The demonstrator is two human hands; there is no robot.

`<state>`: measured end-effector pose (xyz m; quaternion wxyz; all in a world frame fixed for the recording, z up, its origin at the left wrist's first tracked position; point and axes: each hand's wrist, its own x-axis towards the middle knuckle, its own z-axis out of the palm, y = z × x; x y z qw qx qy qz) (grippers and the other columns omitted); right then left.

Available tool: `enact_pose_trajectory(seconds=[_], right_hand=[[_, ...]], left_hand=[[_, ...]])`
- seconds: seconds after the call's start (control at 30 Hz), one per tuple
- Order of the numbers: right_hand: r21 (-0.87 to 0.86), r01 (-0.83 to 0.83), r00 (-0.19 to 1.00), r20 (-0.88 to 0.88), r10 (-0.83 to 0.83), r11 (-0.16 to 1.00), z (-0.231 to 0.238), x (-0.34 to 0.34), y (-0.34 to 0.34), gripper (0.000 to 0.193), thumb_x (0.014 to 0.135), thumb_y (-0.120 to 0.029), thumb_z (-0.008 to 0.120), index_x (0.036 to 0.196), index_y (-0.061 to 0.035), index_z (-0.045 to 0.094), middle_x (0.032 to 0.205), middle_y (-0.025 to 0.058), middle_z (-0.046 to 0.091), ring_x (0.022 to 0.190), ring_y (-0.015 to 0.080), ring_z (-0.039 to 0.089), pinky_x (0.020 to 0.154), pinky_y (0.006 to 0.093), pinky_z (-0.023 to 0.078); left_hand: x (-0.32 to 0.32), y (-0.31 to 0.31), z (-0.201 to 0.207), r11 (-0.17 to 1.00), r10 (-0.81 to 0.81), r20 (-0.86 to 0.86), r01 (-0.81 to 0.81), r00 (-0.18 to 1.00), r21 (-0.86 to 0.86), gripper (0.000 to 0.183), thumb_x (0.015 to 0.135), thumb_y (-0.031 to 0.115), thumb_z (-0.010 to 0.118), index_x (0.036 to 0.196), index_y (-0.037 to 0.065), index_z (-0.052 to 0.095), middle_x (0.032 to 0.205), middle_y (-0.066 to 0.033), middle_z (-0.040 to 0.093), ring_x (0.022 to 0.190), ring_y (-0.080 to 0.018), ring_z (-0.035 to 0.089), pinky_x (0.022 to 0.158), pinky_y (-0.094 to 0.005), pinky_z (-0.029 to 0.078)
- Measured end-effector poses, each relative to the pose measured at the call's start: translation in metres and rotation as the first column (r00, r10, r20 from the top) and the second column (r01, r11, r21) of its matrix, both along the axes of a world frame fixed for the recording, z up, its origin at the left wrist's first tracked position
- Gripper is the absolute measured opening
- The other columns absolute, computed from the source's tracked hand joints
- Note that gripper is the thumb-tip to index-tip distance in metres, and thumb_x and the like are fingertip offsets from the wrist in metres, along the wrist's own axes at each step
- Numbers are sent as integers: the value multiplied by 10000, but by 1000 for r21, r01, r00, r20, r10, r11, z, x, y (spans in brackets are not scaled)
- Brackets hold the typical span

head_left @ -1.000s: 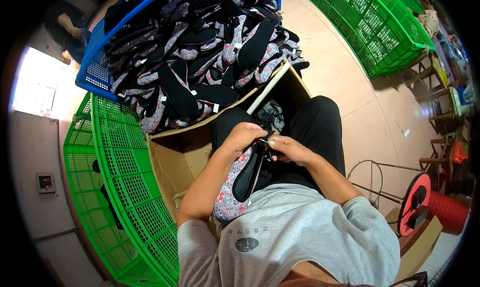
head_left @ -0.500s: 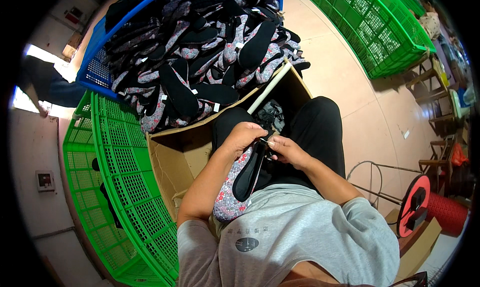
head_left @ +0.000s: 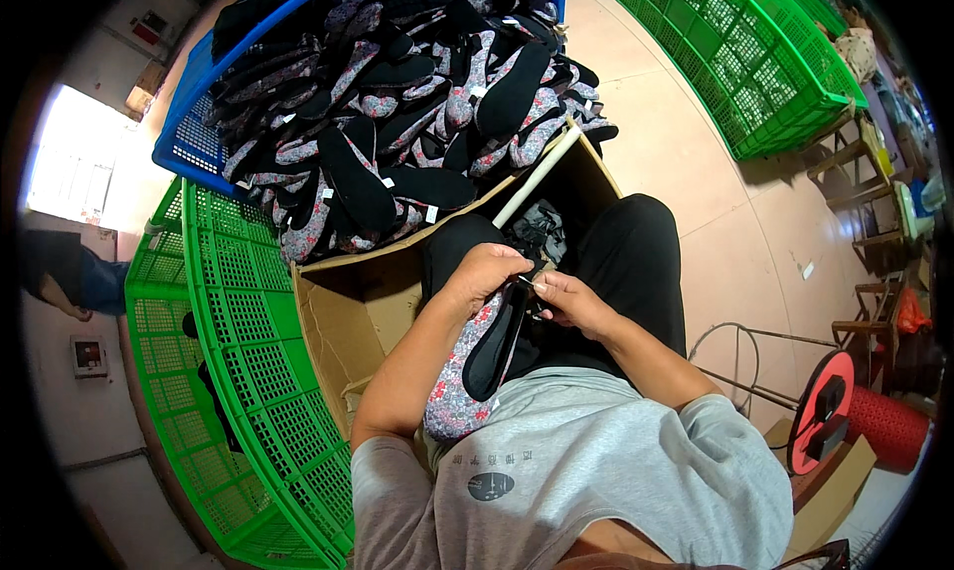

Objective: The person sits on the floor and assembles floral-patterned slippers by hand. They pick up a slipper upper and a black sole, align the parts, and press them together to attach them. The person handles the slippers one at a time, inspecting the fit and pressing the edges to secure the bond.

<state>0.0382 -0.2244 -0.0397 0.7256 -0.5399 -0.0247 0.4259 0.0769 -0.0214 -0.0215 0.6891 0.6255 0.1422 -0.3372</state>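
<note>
A floral grey-and-red fabric shoe [head_left: 456, 399] with a black opening lies slanted against my lap, its rounded end by my shirt. At its far end my left hand [head_left: 487, 275] is closed, thumb and finger gripping the shoe. My right hand [head_left: 569, 302] is closed in a pinch right beside it. A small pale thin piece [head_left: 525, 281] shows between the two hands, too small to name. Black and grey scraps [head_left: 540, 231] lie beyond my hands, in the cardboard box [head_left: 331, 317] between my knees.
A heap of similar floral shoes with black soles [head_left: 397, 113] fills a blue crate [head_left: 189, 138] ahead. A white tube [head_left: 538, 175] lies on the box edge. Green crates [head_left: 248, 351] stand left, another green crate [head_left: 735, 63] far right. A red-rimmed reel [head_left: 821, 411] is at right. Another person's arm [head_left: 94, 280] shows far left.
My hands and the shoe stay almost still. At the far left, the other person has moved nearer along the wall, uncovering a bright doorway.
</note>
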Motion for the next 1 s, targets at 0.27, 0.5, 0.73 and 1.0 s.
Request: enact_pose_trajectory(seconds=[0.27,0.5,0.73,1.0], right_hand=[[2,2,999,-33,-2,1000,-2,1,0,246,1029,-351,480,994,-128,577,680,-43,508,499,29,345,439,184,228],[-32,71,994,-81,-73,997,5,-3,-2,251,1026,-364,481,1006,-137,586,679,-40,517,498,31,351,435,184,223],[20,150,986,-80,-148,988,0,-13,-8,278,1020,-398,483,1040,-144,596,692,-33,531,503,30,363,432,182,228],[54,204,972,-131,-196,977,-3,-19,-9,302,1017,-415,486,1073,-137,590,702,-20,546,504,34,369,440,179,238]], left_hand=[[1,0,-2,1000,3,-8,-3,1000,-11,127,842,125,686,834,-2,688,727,-56,650,629,-126,591,595,-240,473],[-1,1,-5,996,84,34,-83,996,-40,141,895,137,666,882,-2,692,764,-48,659,669,-122,610,643,-237,501],[-10,3,-12,988,153,203,-147,967,-46,212,944,130,621,1039,-53,672,867,-75,675,727,-130,633,714,-246,528],[-23,15,17,991,-101,331,123,938,-46,232,897,43,608,1117,-19,649,1040,-73,659,947,-125,625,879,-263,489]])
